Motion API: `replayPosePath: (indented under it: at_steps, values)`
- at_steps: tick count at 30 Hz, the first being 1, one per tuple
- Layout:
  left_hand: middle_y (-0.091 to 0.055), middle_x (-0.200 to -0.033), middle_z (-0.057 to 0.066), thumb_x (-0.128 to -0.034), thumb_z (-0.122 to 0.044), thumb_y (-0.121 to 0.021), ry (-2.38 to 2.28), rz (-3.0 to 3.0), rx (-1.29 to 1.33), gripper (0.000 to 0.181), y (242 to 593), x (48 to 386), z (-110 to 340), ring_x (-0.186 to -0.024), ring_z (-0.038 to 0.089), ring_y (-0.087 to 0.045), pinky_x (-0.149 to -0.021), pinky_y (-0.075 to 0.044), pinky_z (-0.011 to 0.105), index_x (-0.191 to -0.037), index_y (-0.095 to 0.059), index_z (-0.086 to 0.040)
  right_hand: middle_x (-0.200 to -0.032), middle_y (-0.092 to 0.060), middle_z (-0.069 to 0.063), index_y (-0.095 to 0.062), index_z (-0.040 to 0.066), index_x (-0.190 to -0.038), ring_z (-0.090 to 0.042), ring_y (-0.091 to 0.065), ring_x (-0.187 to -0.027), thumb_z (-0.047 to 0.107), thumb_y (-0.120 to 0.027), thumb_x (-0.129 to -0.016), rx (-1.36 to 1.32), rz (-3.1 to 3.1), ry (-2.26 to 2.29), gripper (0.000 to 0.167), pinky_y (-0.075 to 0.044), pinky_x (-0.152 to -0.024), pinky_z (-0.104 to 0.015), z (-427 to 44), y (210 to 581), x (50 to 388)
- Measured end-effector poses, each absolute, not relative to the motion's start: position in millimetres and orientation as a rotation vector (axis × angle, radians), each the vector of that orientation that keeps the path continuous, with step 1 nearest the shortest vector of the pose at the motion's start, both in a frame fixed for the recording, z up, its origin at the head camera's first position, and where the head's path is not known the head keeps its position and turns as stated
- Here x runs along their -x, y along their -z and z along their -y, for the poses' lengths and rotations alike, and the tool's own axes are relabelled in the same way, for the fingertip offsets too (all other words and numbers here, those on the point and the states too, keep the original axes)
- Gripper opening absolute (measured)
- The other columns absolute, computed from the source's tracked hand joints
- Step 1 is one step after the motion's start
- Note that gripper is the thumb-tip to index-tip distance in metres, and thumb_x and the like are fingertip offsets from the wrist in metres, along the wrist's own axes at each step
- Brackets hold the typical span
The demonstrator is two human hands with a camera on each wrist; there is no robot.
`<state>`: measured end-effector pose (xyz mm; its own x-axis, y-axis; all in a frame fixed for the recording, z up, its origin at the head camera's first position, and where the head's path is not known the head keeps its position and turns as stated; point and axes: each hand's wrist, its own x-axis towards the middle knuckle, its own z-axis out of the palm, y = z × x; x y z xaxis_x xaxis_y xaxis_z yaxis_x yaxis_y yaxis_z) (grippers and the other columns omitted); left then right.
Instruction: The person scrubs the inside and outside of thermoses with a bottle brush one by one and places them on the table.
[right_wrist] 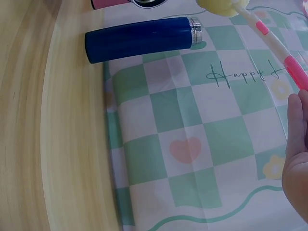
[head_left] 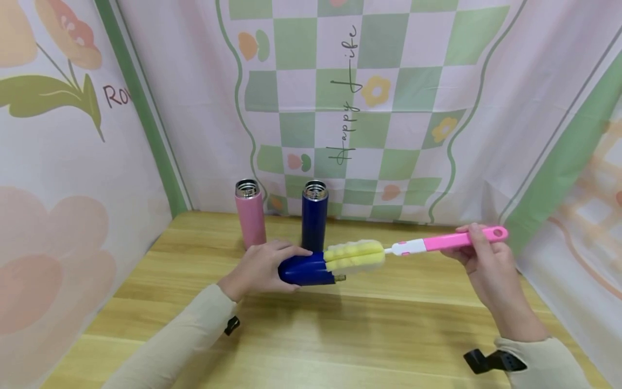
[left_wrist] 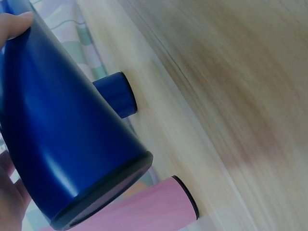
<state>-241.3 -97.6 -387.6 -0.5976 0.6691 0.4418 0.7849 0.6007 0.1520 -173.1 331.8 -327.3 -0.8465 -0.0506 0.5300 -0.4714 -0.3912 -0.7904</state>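
My left hand (head_left: 264,270) grips a blue bottle (head_left: 305,269) that is tipped over above the table, its base towards the left wrist camera. A bottle brush (head_left: 357,255) has a yellow sponge head and a pink and white handle; my right hand (head_left: 491,270) holds it by the pink end. The sponge head lies at the bottle's right end in the head view; I cannot tell whether its tip is inside. Behind the left hand stand an upright pink bottle (head_left: 250,219) and a second blue bottle (head_left: 315,216), both without lids, with steel rims.
The wooden table (head_left: 389,335) reaches back to a hanging cloth (head_left: 369,108) with green and white checks. Printed cloth (head_left: 58,216) also hangs on the left. A small brass-coloured piece (head_left: 340,278) shows beside the held bottle's right end.
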Motion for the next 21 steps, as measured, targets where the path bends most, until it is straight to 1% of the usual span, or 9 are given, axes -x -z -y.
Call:
replayPosePath:
  at_steps: [4,10,14,21]
  values:
    - [-0.066,-0.126,-0.005,-0.0731,-0.055,-0.084,0.474,2.481,1.197,0.069,387.5,241.5,98.1,-0.114,0.016,-0.062,-0.09,-0.053,0.038,-0.135,-0.059,-0.039,-0.103,-0.067,-0.018,-0.061,-0.008,-0.11,-0.024,-0.071,-0.096,0.005,-0.037,-0.108,-0.754,1.507,-2.335,0.028,-0.052,-0.085,-0.032,-331.2,329.0,174.5]
    - [-0.067,-0.123,-0.005,-0.0735,-0.054,-0.083,0.473,2.447,1.224,0.068,388.1,242.7,98.1,-0.113,0.015,-0.063,-0.089,-0.054,0.037,-0.135,-0.059,-0.038,-0.104,-0.065,-0.018,-0.06,-0.009,-0.11,-0.024,-0.07,-0.098,0.006,-0.037,-0.108,-0.759,1.484,-2.33,0.027,-0.051,-0.086,-0.033,-330.9,329.0,176.3]
    - [-0.067,-0.122,-0.005,-0.0731,-0.051,-0.084,0.482,2.439,1.251,0.068,389.8,242.4,98.1,-0.111,0.014,-0.063,-0.089,-0.054,0.035,-0.135,-0.059,-0.039,-0.103,-0.065,-0.018,-0.06,-0.009,-0.109,-0.024,-0.071,-0.097,0.006,-0.038,-0.108,-0.727,1.497,-2.314,0.026,-0.051,-0.086,-0.033,-331.8,330.0,175.8]
    - [-0.067,-0.123,-0.004,-0.0724,-0.049,-0.085,0.537,2.433,1.251,0.07,390.0,241.9,97.8,-0.111,0.015,-0.063,-0.089,-0.054,0.038,-0.136,-0.058,-0.038,-0.102,-0.065,-0.018,-0.061,-0.009,-0.109,-0.023,-0.071,-0.093,0.004,-0.041,-0.107,-0.673,1.532,-2.256,0.024,-0.052,-0.085,-0.033,-335.0,332.0,175.1]
